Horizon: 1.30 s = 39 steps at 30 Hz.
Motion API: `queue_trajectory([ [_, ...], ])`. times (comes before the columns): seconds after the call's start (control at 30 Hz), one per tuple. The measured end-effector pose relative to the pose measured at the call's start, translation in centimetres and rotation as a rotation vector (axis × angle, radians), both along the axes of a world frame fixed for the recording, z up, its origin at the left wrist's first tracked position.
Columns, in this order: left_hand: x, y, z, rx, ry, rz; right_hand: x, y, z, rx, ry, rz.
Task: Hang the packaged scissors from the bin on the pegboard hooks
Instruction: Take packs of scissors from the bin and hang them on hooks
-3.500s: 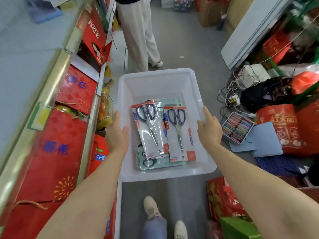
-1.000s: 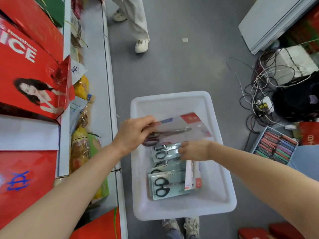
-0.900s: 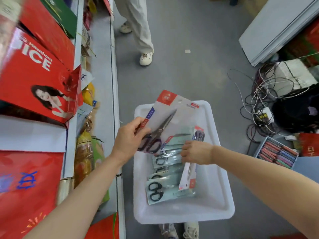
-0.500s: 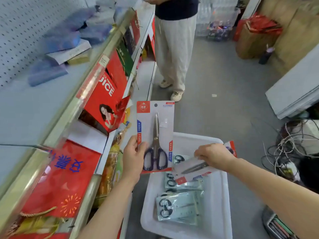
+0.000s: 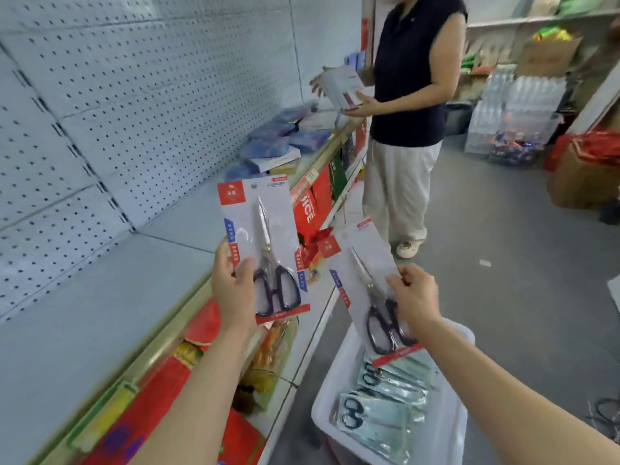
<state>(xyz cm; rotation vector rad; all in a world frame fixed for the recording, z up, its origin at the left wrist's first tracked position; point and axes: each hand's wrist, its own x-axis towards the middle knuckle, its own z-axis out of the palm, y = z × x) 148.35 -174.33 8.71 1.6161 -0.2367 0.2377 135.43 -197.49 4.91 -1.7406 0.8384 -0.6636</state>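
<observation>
My left hand (image 5: 235, 290) grips a carded pack of dark-handled scissors (image 5: 265, 236) by its lower left edge and holds it upright over the shelf edge. My right hand (image 5: 414, 297) pinches a second scissors pack (image 5: 360, 273), tilted, just above the white bin (image 5: 327, 394) on the floor. Several more scissors packs (image 5: 379, 414) lie flat in the bin. The grey pegboard (image 5: 134, 78) fills the upper left; I see no hooks on it.
A grey shelf (image 5: 100, 297) runs under the pegboard, with blue packets (image 5: 278, 142) farther along it. Red boxes (image 5: 312, 203) fill the lower shelves. Another person (image 5: 406, 112) stands ahead holding a box. Cartons and bottled water sit at the far right.
My view has risen from the bin toward the pegboard. Both hands lifted their scissors packs higher; the right-hand pack went from lying near flat over the bin to almost upright.
</observation>
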Motion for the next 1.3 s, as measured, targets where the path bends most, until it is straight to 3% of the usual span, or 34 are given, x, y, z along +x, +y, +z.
queue_trajectory([
  [0.2,-0.2,9.5,3.8,-0.070,-0.017,0.196,2.8,8.2,6.0,0.279,-0.168,0.045],
  [0.7,-7.3,32.0,10.5,-0.129,-0.084,0.528,6.3,31.6,13.8,0.363,-0.384,0.415],
  [1.3,-13.3,40.8,13.7,-0.245,-0.202,0.893,7.8,45.1,18.4,0.351,-0.477,0.845],
])
